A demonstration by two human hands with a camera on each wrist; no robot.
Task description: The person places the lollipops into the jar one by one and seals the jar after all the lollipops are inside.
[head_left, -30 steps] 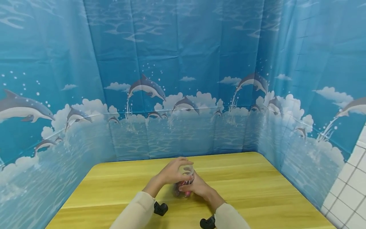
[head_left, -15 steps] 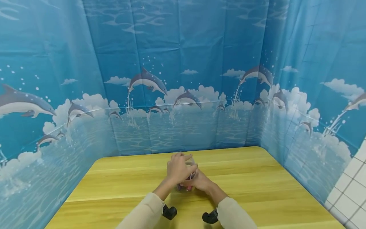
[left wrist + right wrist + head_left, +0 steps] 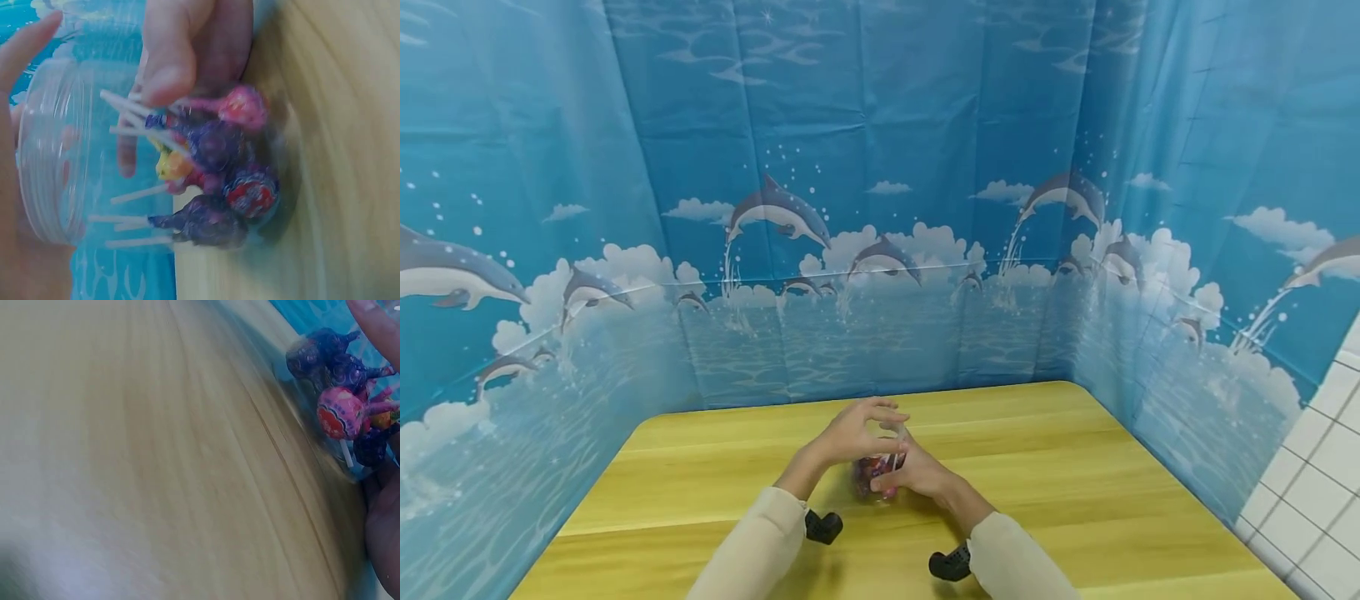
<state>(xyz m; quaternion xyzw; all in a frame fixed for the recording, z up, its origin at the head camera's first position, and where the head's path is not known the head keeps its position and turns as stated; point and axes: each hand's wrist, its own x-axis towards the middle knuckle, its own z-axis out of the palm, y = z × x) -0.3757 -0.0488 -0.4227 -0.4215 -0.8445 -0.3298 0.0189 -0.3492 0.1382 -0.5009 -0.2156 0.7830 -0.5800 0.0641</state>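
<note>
A clear plastic jar (image 3: 137, 181) of wrapped lollipops (image 3: 215, 147) stands on the table, its screw lid (image 3: 53, 156) also clear. My right hand (image 3: 921, 471) grips the jar's side, its thumb lying across the front. Over the top, my left hand (image 3: 850, 433) curves its thumb and fingers around the lid. In the left wrist view, one left finger (image 3: 34, 47) lifts a little off the lid's edge. Purple, pink and red wrappers show through the wall, with white sticks pointing toward the lid. The right wrist view catches only the jar's lower part and some of my right hand (image 3: 384, 512).
The yellow wood-grain table (image 3: 700, 483) extends around the jar on all sides. Behind it hangs a blue dolphin-print curtain (image 3: 880, 350), reaching down to the table's back edge. Black wrist devices (image 3: 823, 527) sit by both sleeves. White tiles (image 3: 1307, 467) show at the right.
My left hand turned clockwise over the lid half a second ago, and now it has turned back with its fingers spread wider. My right hand keeps its grip on the jar.
</note>
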